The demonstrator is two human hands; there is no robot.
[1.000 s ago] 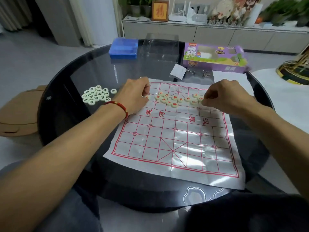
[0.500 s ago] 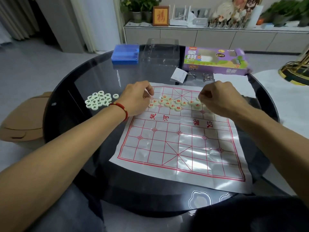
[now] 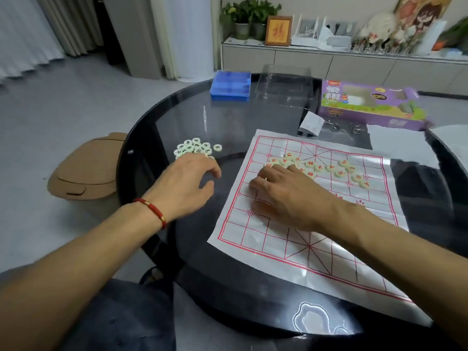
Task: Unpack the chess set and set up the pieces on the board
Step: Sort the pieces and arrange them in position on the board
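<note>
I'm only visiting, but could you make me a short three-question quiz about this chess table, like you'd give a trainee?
1. True or false: the red-marked pieces lie on the paper board.
2. Where is the pile of dark-marked pieces? A) in the blue box B) on the glass table, left of the board C) in the purple carton
3. Fill in: the left hand reaches toward the ___-marked pieces.

Key: 1 true; 2 B; 3 dark.

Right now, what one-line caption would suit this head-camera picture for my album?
Left hand reaches toward black-marked pieces on the glass table; right hand rests on the board beside red-marked pieces.
</note>
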